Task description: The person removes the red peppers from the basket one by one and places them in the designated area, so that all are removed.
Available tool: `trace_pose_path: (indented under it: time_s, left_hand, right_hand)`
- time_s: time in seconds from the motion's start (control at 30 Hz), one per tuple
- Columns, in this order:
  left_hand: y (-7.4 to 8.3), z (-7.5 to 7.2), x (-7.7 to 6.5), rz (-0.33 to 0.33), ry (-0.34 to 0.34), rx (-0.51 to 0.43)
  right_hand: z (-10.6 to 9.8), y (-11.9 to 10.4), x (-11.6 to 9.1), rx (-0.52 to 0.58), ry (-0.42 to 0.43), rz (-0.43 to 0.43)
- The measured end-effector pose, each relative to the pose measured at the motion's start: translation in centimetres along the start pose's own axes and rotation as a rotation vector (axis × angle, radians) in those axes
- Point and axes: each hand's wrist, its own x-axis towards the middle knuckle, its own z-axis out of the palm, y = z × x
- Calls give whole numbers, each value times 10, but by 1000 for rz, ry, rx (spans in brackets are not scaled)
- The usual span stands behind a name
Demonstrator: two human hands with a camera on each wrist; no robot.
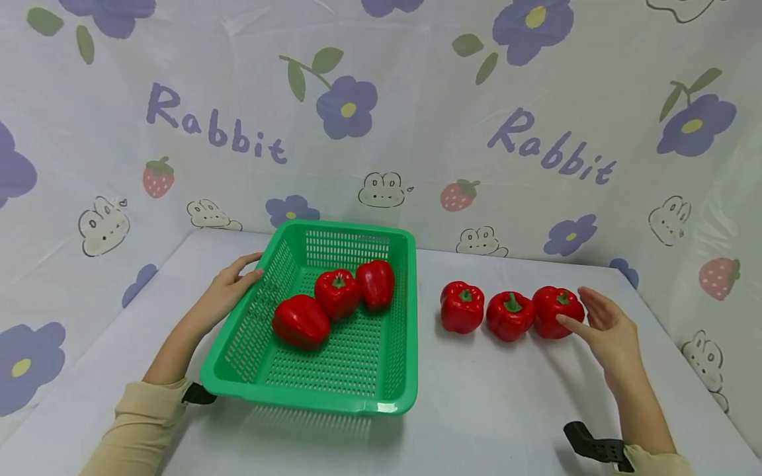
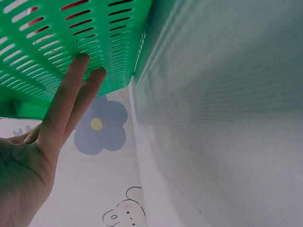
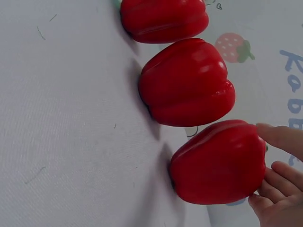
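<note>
The green plastic basket (image 1: 381,404) stands on the table with three red bell peppers (image 1: 301,322) inside. My left hand (image 1: 227,291) holds its left rim, two long fingers lying against the slotted outer wall in the left wrist view. On the right, a row of three more red bell peppers sits on the table. My right hand (image 1: 613,334) is at the rightmost bell pepper (image 1: 553,311), thumb in front and loosely extended fingers on the far right side. In the right wrist view the fingertips lie right at that pepper's stem end.
The left (image 1: 462,307) and middle (image 1: 510,316) bell peppers of the row lie between the basket and my right hand. A white cloth (image 1: 476,403) covers the table. Behind it hangs a curtain (image 1: 411,119) printed with flowers and rabbits.
</note>
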Motion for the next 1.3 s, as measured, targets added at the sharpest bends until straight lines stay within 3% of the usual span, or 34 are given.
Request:
trace_pose_path:
  time_s: [0.63,0.87,1.1,1.3]
  left_hand:
    - [-1,-1,-1,10,-1,-6]
    - [0,0,-1,9,-1,-12]
    - [0,0,-1,13,3,-12]
    - [-1,0,-1,17,-1,-23]
  right_hand:
    - [2,-1,-2,55,21,49]
    - [5,-4,-5,70,86,43]
    - [12,-18,-9,130,145,21]
    - [22,-35,-13,133,112,9]
